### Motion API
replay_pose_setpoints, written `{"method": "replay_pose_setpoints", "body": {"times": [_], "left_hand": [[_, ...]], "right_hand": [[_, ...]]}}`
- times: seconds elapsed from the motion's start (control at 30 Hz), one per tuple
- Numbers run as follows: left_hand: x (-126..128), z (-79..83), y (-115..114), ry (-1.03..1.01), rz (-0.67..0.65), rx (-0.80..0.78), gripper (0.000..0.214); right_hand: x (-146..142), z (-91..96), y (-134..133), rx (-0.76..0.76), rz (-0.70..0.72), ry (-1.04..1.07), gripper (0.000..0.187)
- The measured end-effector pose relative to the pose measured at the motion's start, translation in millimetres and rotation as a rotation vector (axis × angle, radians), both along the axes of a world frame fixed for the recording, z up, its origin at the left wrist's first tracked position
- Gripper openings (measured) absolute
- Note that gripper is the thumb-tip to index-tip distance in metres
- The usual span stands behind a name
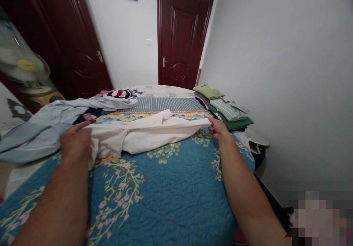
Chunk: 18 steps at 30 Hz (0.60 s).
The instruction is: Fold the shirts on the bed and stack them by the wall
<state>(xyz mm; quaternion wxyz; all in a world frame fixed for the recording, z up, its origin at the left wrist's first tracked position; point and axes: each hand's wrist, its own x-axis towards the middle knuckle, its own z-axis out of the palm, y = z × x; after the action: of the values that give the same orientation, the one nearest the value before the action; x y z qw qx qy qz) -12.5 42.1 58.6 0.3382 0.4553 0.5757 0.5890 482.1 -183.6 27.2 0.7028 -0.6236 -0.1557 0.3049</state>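
Observation:
A white garment (154,132) is stretched sideways between my two hands, low over a blue flowered quilt (171,187). My left hand (76,140) is closed on its left end, where some cloth hangs down in folds. At the other end, my right hand (218,128) pinches a narrow tip of the cloth. The garment's middle sags and seems to rest on the quilt; its exact kind cannot be made out.
Loose clothes (55,123) lie heaped on the left. A stack of folded clothes (227,108) sits at the right edge by the wall. A fan (26,64) stands at far left, and a dark red door (183,36) is beyond the table.

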Motion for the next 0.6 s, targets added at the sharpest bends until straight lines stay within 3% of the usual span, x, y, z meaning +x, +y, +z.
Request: {"method": "replay_pose_setpoints", "body": {"times": [0.2, 0.4, 0.5, 0.6], "left_hand": [[6, 9.5, -9, -0.04, -0.006, 0.009, 0.06], [4, 7.7, -3, -0.009, 0.089, 0.038, 0.055], [-5, 0.0, 8, 0.092, 0.102, 0.077, 0.063], [-14, -4.2, 17, 0.365, 0.119, 0.096, 0.059]], "right_hand": [[-2, 1.7, 0, 0.04, -0.005, 0.011, 0.028], [-7, 9.1, -1, 0.242, 0.043, -0.118, 0.038], [-9, 11.8, -1, 0.287, -0.024, -0.128, 0.038], [-11, 14.6, 0, 0.37, -0.069, -0.132, 0.038]]}}
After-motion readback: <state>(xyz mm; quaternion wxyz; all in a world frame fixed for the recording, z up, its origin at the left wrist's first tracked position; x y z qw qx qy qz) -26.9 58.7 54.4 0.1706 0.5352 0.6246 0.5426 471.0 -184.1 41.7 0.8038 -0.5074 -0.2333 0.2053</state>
